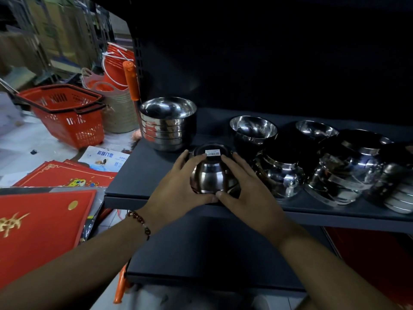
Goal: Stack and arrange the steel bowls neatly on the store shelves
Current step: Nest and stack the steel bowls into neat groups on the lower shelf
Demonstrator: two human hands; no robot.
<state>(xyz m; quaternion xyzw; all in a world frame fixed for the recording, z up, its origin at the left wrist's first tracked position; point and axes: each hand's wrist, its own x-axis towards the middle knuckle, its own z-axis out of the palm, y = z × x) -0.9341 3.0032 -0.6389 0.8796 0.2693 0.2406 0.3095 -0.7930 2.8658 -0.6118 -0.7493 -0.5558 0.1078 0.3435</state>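
1. Right at the front edge of the dark, matte shelf [138, 175] sits an upside-down steel bowl [210, 175], round and mirror-bright, with a white barcode sticker [213, 152] on its flat dark base.
2. Both hands cup it: the left hand [178, 189] curls round its left side, the right hand [248, 186] round its right, fingers [232, 166] spread and clamped on the metal, thumbs meeting at the near rim. A beaded bracelet [139, 221] circles the left wrist.
3. Toward the shelf's back left corner stands a nested stack of bowls [167, 124], open side up; about five rims show, smooth and banded.
4. Along the right half of the shelf lie more steel bowls: two upright ones [253, 128] near the back and several tilted, nested piles [339, 171] toward the front right edge; I cannot count those exactly.
5. On the floor to the left are two stacked red plastic baskets [67, 113] with slotted walls, ribbed beige tubs [118, 108], orange buckets [116, 66] with white handles, and flat red mats [38, 229] with gold print.
6. A lower shelf [201, 253], also dark, juts out beneath the arms.
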